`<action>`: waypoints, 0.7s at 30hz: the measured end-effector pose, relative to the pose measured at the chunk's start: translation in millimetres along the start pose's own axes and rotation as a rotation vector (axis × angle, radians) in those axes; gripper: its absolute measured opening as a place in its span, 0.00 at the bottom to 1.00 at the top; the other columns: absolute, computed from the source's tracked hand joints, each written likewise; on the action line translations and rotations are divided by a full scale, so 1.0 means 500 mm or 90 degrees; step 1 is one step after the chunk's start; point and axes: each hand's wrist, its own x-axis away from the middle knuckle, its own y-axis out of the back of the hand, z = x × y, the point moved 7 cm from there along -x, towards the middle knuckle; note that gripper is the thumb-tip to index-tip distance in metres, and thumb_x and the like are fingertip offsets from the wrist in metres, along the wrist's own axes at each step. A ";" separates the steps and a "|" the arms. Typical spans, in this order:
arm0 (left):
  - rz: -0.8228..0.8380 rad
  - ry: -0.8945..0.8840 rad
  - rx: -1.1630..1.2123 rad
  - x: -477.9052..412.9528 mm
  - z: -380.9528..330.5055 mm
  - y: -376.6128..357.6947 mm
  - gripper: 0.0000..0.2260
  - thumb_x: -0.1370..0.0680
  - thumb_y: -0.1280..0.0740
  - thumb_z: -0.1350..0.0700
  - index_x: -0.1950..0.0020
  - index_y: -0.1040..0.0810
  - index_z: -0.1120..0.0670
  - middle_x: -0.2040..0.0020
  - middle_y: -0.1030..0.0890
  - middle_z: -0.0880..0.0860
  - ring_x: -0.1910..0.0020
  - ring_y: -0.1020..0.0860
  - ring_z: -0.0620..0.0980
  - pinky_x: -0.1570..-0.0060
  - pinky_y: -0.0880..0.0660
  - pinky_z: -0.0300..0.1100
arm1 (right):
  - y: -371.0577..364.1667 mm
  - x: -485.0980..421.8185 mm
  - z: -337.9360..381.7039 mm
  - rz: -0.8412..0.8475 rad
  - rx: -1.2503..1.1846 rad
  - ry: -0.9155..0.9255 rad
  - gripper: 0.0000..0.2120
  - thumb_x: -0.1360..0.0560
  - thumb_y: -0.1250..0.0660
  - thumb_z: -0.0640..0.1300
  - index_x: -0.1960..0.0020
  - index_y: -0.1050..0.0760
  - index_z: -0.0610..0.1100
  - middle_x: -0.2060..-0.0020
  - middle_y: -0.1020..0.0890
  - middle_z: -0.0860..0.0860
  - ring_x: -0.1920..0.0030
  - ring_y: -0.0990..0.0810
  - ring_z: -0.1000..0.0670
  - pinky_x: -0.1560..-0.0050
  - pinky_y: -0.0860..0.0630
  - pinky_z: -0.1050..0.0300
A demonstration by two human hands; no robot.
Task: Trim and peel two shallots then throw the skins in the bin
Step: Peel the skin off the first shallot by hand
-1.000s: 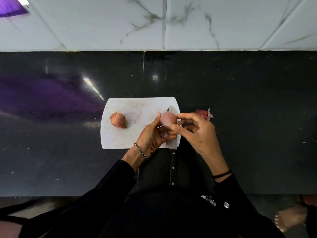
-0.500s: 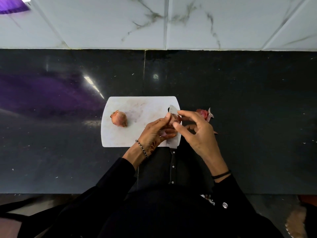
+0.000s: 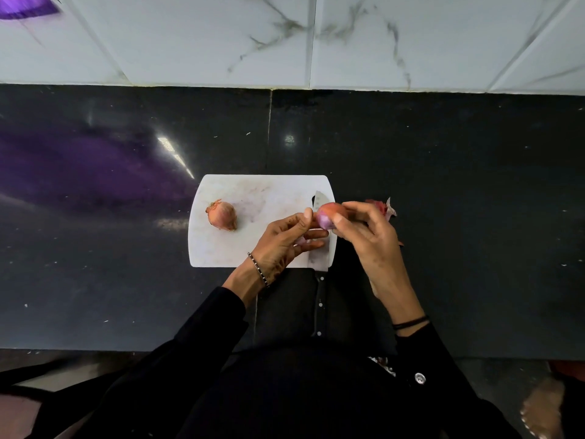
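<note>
White cutting board on the dark table. Both hands are over the board's right edge. The right hand grips the held shallot between thumb and curled fingers, with purple flesh showing on part of it. The left hand pinches the same bulb's left end with thumb and forefinger; its other fingers are curled. An unpeeled shallot lies on the board's left part. A knife lies along the board's right edge. Loose skins are on the table just right of the board.
</note>
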 end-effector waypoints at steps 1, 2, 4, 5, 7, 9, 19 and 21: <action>0.006 -0.004 -0.003 0.001 0.001 0.000 0.21 0.25 0.34 0.50 0.41 0.21 0.65 0.46 0.17 0.60 0.46 0.18 0.55 0.48 0.21 0.43 | 0.003 -0.001 -0.002 -0.008 -0.024 -0.009 0.13 0.24 0.27 0.47 0.40 0.22 0.47 0.48 0.15 0.57 0.45 0.15 0.53 0.42 0.20 0.55; 0.012 -0.010 -0.008 0.001 0.000 -0.002 0.18 0.26 0.34 0.52 0.43 0.20 0.63 0.46 0.17 0.59 0.46 0.18 0.54 0.49 0.21 0.42 | 0.005 -0.001 -0.004 -0.013 -0.044 -0.016 0.13 0.24 0.27 0.47 0.40 0.22 0.46 0.48 0.16 0.56 0.45 0.15 0.52 0.41 0.19 0.52; 0.017 -0.022 -0.023 0.002 -0.004 -0.007 0.15 0.27 0.32 0.54 0.44 0.19 0.62 0.47 0.16 0.58 0.46 0.18 0.54 0.48 0.21 0.42 | 0.005 -0.001 -0.006 -0.012 -0.061 -0.024 0.14 0.23 0.27 0.46 0.40 0.22 0.43 0.47 0.15 0.53 0.45 0.15 0.50 0.41 0.19 0.49; 0.017 -0.027 -0.028 0.002 -0.005 -0.009 0.15 0.27 0.32 0.54 0.45 0.19 0.61 0.47 0.16 0.58 0.45 0.18 0.55 0.47 0.21 0.43 | 0.004 0.000 -0.007 -0.006 -0.057 -0.024 0.13 0.23 0.28 0.46 0.40 0.22 0.42 0.47 0.15 0.52 0.45 0.15 0.50 0.40 0.19 0.49; 0.016 -0.036 -0.027 0.002 -0.007 -0.012 0.15 0.27 0.31 0.54 0.45 0.19 0.61 0.47 0.16 0.58 0.43 0.18 0.56 0.45 0.21 0.44 | 0.003 0.000 -0.006 0.004 -0.022 -0.019 0.12 0.23 0.28 0.47 0.42 0.21 0.45 0.47 0.15 0.52 0.45 0.15 0.51 0.40 0.20 0.49; 0.015 -0.036 -0.016 0.003 -0.007 -0.012 0.15 0.27 0.31 0.54 0.44 0.19 0.60 0.46 0.16 0.58 0.43 0.18 0.56 0.43 0.22 0.45 | 0.004 0.002 -0.003 0.008 0.031 -0.009 0.10 0.23 0.28 0.50 0.43 0.20 0.49 0.48 0.15 0.55 0.45 0.16 0.55 0.40 0.20 0.53; -0.008 -0.071 -0.029 -0.004 -0.004 0.005 0.17 0.28 0.27 0.56 0.40 0.19 0.60 0.45 0.17 0.60 0.41 0.20 0.60 0.39 0.24 0.49 | 0.013 -0.007 0.029 0.014 0.227 0.127 0.12 0.23 0.28 0.46 0.40 0.18 0.49 0.46 0.16 0.56 0.46 0.18 0.59 0.47 0.20 0.65; -0.023 -0.088 -0.068 -0.006 -0.005 0.010 0.17 0.27 0.26 0.56 0.40 0.19 0.59 0.44 0.17 0.59 0.42 0.19 0.59 0.38 0.24 0.51 | 0.011 -0.008 0.039 0.005 0.284 0.170 0.12 0.23 0.28 0.47 0.40 0.17 0.48 0.47 0.16 0.56 0.47 0.18 0.60 0.49 0.20 0.67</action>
